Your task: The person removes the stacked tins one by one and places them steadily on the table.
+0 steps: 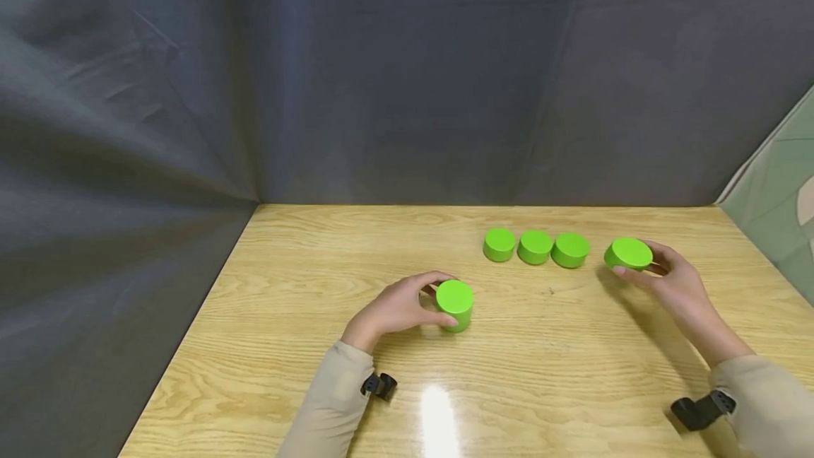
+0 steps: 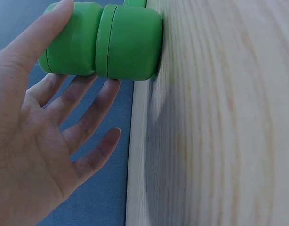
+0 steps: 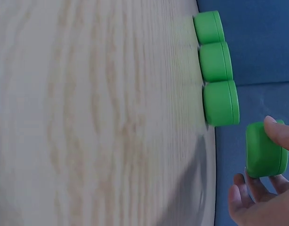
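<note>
My left hand point(image 1: 396, 308) grips a round green tin point(image 2: 76, 40) between thumb and fingers. That tin sits on a second green tin point(image 2: 132, 42), which stands on the table; from the head the two look like one taller stack. Off to the right, my right hand point(image 1: 683, 292) holds another green tin point(image 1: 628, 253) by its sides, lifted above the tabletop with a shadow beneath. Left of it stand three like tins in a row: a left one point(image 1: 499, 244), a middle one point(image 1: 535, 247) and a right one point(image 1: 570, 250).
The wooden table point(image 1: 305, 267) ends at a dark grey cloth point(image 1: 407, 90) behind and on the left. A green patterned fabric point(image 1: 772, 210) hangs past the right edge. Each sleeve carries a small black wrist camera, the left camera point(image 1: 380, 386) and the right camera point(image 1: 702, 410).
</note>
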{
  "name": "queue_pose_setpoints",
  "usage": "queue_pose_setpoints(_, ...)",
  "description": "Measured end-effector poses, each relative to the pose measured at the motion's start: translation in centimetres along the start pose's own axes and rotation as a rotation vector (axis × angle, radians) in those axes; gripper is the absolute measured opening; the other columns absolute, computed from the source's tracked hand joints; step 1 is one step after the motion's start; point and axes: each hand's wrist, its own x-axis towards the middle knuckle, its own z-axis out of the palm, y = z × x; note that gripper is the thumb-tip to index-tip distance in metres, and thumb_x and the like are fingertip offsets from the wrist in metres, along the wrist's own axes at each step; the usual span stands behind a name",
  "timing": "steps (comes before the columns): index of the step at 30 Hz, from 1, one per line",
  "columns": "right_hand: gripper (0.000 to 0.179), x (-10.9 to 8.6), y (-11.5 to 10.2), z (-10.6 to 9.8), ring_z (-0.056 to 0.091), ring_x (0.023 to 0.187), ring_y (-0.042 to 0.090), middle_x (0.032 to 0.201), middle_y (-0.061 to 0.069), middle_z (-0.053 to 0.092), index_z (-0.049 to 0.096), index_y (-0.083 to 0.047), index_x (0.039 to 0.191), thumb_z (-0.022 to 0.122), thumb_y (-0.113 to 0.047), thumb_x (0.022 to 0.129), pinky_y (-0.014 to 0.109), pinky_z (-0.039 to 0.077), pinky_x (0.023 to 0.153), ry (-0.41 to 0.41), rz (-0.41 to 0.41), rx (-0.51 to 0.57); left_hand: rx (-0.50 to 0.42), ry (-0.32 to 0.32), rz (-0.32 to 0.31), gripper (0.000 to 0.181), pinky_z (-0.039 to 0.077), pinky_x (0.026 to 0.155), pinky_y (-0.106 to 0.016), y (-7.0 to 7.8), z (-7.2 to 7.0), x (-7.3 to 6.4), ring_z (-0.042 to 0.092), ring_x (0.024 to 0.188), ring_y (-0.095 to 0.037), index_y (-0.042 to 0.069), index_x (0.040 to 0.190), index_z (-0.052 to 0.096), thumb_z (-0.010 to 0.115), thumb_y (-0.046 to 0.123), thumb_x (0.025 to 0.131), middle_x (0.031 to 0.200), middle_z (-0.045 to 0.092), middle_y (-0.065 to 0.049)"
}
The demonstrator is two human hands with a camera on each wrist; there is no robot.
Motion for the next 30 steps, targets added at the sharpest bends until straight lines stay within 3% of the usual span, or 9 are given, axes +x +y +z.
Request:
queue_pose_setpoints(5, 0.08, 0.9, 0.3, 0.0, 0.04, 0.09, -0.015, 0.129, 0.017, 0.047, 0.031, 0.011, 0.147, 0.072, -0.03, 0.093, 0.006, 0.04, 0.07, -0.033, 0.001, -0.006, 0.005, 0.0, 0.002, 0.063, 0.047, 0.093, -0.036, -0.1, -0.1, 0.1, 0.057, 0.107, -0.01, 0.034, 0.134, 0.059, 0.085, 0.041, 0.078, 0.117, 0.06, 0.017)
queue_pose_setpoints(12, 0.079, 2.2, 0.4, 0.2, 0.039, 0.09, -0.014, 0.139, 0.033, 0.039, 0.029, 0.014, 0.147, 0.071, -0.028, 0.094, 0.008, 0.038, 0.07, -0.095, 0.001, -0.026, 0.004, -0.001, -0.004, 0.063, 0.047, 0.093, -0.037, 0.0, -0.1, 0.2, 0.056, 0.107, -0.01, 0.034, 0.134, 0.059, 0.085, 0.04, 0.078, 0.117, 0.06, 0.018)
queue_pose_setpoints(14, 0.079, 2.4, 0.3, 0.3, 0.047, 0.097, -0.003, 0.141, 0.033, 0.038, 0.028, 0.014, 0.147, 0.07, -0.027, 0.094, 0.01, 0.039, 0.072, -0.101, 0.002, -0.042, -0.003, -0.002, -0.004, 0.062, 0.047, 0.093, -0.037, 0.1, -0.1, 0.2, 0.057, 0.106, -0.01, 0.034, 0.134, 0.059, 0.085, 0.04, 0.077, 0.117, 0.06, 0.018)
queue_pose_setpoints(16, 0.08, 2.6, 0.3, 0.4, 0.053, 0.106, 0.017, 0.142, 0.035, 0.037, 0.027, 0.014, 0.147, 0.07, -0.028, 0.094, 0.013, 0.039, 0.073, -0.103, 0.006, -0.05, -0.002, -0.001, -0.003, 0.062, 0.047, 0.092, -0.037, 0.1, 0.0, 0.2, 0.057, 0.106, -0.009, 0.034, 0.134, 0.059, 0.085, 0.04, 0.077, 0.117, 0.06, 0.018)
queue_pose_setpoints(18, 0.08, 2.8, 0.1, 0.4, 0.049, 0.117, 0.038, 0.144, 0.037, 0.035, 0.026, 0.013, 0.148, 0.069, -0.029, 0.095, 0.017, 0.039, 0.074, -0.107, 0.008, -0.054, 0.001, 0.0, 0.002, 0.062, 0.047, 0.092, -0.036, 0.0, 0.0, 0.2, 0.057, 0.106, -0.009, 0.034, 0.134, 0.059, 0.085, 0.041, 0.078, 0.117, 0.06, 0.018)
queue_pose_setpoints(20, 0.08, 3.0, 0.0, 0.5, 0.041, 0.123, 0.051, 0.144, 0.038, 0.034, 0.025, 0.014, 0.148, 0.069, -0.028, 0.095, 0.018, 0.039, 0.075, -0.113, 0.005, -0.048, 0.009, -0.001, 0.006, 0.062, 0.047, 0.092, -0.036, -0.1, 0.1, 0.1, 0.057, 0.105, -0.008, 0.034, 0.134, 0.058, 0.084, 0.041, 0.078, 0.117, 0.06, 0.018)
queue_pose_setpoints(22, 0.08, 3.2, 0.0, 0.6, 0.041, 0.124, 0.052, 0.143, 0.039, 0.035, 0.026, 0.015, 0.147, 0.069, -0.028, 0.095, 0.02, 0.04, 0.077, -0.122, 0.002, -0.056, 0.016, -0.002, 0.01, 0.062, 0.047, 0.092, -0.035, -0.2, 0.1, 0.2, 0.056, 0.106, -0.008, 0.034, 0.134, 0.058, 0.084, 0.041, 0.078, 0.117, 0.06, 0.018)
queue_pose_setpoints(27, 0.081, 3.7, 0.1, 0.9, 0.038, 0.126, 0.055, 0.142, 0.04, 0.033, 0.026, 0.017, 0.145, 0.069, -0.029, 0.095, 0.049, 0.044, 0.093, -0.15, 0.013, -0.074, 0.02, -0.004, 0.014, 0.062, 0.047, 0.092, -0.035, -0.2, 0.1, 0.2, 0.056, 0.106, -0.008, 0.034, 0.134, 0.058, 0.084, 0.041, 0.079, 0.117, 0.06, 0.018)
queue_pose_setpoints(30, 0.084, 4.0, 0.2, 1.0, 0.037, 0.126, 0.056, 0.143, 0.041, 0.031, 0.024, 0.018, 0.146, 0.069, -0.03, 0.095, 0.05, 0.044, 0.093, -0.164, 0.029, -0.082, 0.018, -0.005, 0.014, 0.062, 0.047, 0.092, -0.036, -0.2, 0.1, 0.2, 0.056, 0.107, -0.008, 0.034, 0.135, 0.058, 0.084, 0.041, 0.079, 0.117, 0.06, 0.018)
